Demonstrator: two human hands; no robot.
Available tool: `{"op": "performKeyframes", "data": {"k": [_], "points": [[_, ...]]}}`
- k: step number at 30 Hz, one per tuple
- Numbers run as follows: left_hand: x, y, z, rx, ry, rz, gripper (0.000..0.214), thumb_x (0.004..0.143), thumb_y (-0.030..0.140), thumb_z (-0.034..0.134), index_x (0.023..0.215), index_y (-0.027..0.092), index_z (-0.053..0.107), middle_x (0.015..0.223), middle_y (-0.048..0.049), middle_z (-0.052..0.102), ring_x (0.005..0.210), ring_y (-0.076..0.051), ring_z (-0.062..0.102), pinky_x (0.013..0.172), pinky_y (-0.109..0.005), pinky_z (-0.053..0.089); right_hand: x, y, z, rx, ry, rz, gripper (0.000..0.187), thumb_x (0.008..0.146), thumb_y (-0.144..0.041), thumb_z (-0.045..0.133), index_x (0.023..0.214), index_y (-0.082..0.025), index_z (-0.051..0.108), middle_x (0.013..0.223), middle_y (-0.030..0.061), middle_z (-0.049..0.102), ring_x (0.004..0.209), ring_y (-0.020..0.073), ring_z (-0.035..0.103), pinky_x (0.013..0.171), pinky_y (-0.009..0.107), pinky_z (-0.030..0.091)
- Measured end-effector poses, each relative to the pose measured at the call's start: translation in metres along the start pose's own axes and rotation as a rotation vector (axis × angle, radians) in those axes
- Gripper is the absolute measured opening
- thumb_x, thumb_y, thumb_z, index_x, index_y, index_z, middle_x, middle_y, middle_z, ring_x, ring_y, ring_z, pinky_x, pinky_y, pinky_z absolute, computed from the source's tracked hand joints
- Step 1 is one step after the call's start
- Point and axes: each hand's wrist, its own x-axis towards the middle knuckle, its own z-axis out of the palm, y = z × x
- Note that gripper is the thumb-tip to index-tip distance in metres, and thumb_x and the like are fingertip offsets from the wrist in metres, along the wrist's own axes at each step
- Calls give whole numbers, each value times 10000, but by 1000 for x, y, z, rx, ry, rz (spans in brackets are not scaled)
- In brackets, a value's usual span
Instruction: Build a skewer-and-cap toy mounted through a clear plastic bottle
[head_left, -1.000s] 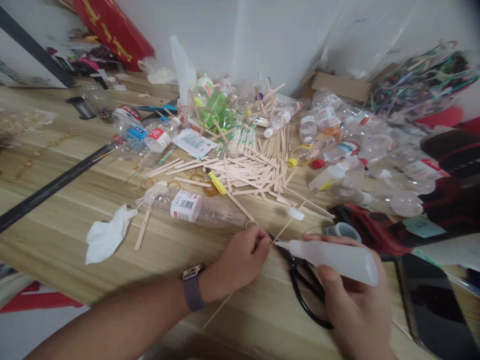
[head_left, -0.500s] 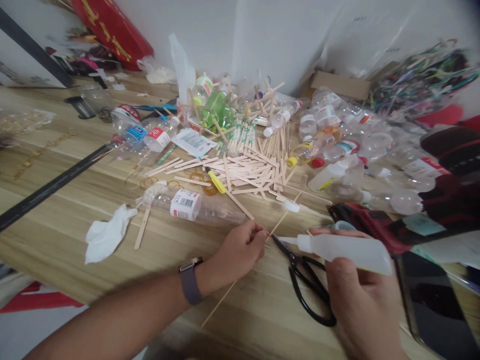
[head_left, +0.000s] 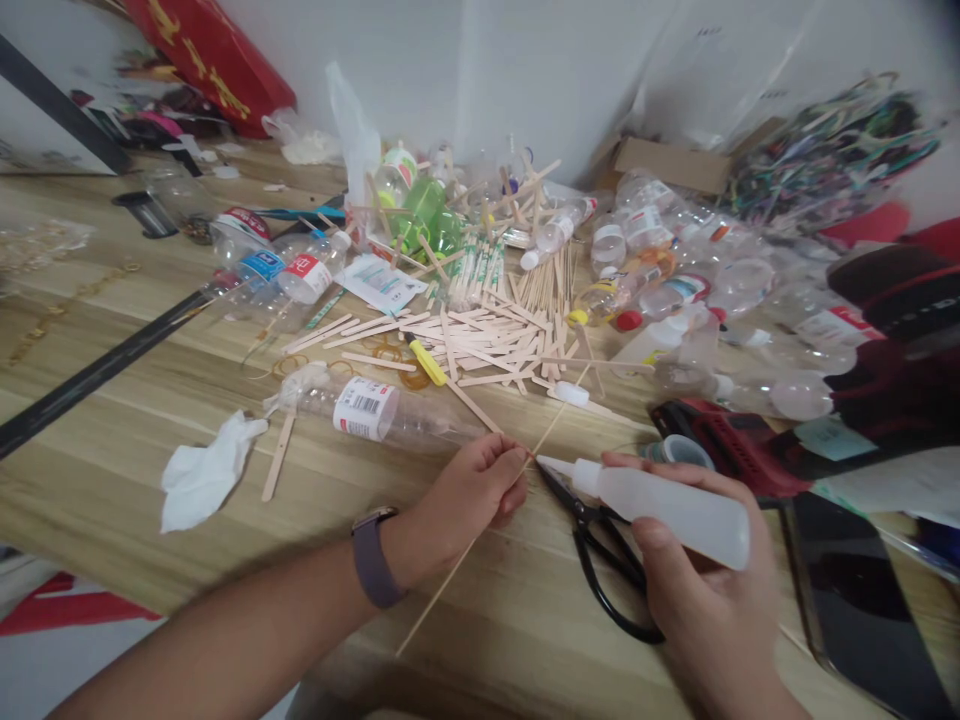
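My left hand [head_left: 476, 490], with a watch on its wrist, pinches a thin wooden skewer [head_left: 436, 602]. The skewer runs diagonally, its lower end toward me and its upper part beyond my fingertips. In my right hand [head_left: 712, 615] is a white squeeze bottle [head_left: 675, 512] with a narrow nozzle, tilted toward the left. The nozzle tip is at the skewer, close beside my left fingertips; whether they touch I cannot tell. Beneath the bottle lies a pair of black-handled scissors [head_left: 582, 513]. A small white cap [head_left: 572, 393] lies near the skewer's far end.
A clear plastic bottle [head_left: 420, 418] lies beyond my left hand. Behind it are a heap of craft sticks [head_left: 487, 345] and a yellow-handled cutter [head_left: 427, 362]. Several empty bottles [head_left: 645, 230] crowd the back right. A phone [head_left: 855, 600] and red-black power tool [head_left: 720, 450] lie right.
My right hand has brought the squeeze bottle left and tilted its nozzle down toward the skewer by my left fingertips. The left hand keeps its pinch. The view has shifted slightly.
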Motion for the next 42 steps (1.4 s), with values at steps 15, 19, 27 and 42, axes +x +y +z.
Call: {"op": "performKeyframes", "data": {"k": [15, 19, 27, 42], "points": [[1, -1, -1, -187, -46, -31, 188, 877, 331, 493, 759, 207, 417, 456, 109, 306, 400, -57, 183, 411, -220, 127, -1, -4, 2, -58, -26, -67, 315, 762, -238, 728, 1028, -229, 560, 1050, 95, 735, 1015, 276, 691, 845, 399, 561], [1, -1, 0, -177, -39, -35, 190, 884, 333, 480, 759, 208, 411, 459, 108, 301, 396, -54, 191, 417, -225, 119, -1, -2, 2, -57, -26, -59, 307, 768, -234, 722, 1029, -237, 561, 1045, 85, 737, 1002, 265, 696, 841, 381, 564], [1, -1, 0, -230, -60, -45, 175, 874, 313, 495, 760, 206, 417, 440, 112, 309, 384, -57, 174, 403, -222, 99, -1, 1, 2, -43, -13, -60, 324, 757, -253, 739, 1031, -233, 567, 1052, 91, 736, 990, 278, 700, 826, 390, 569], [2, 0, 0, -201, -71, -17, 184, 871, 326, 493, 753, 206, 420, 435, 112, 320, 382, -52, 180, 393, -222, 103, 0, -3, 1, -45, -12, -87, 303, 768, -227, 724, 1025, -234, 566, 1056, 89, 738, 994, 267, 699, 824, 363, 560]]}}
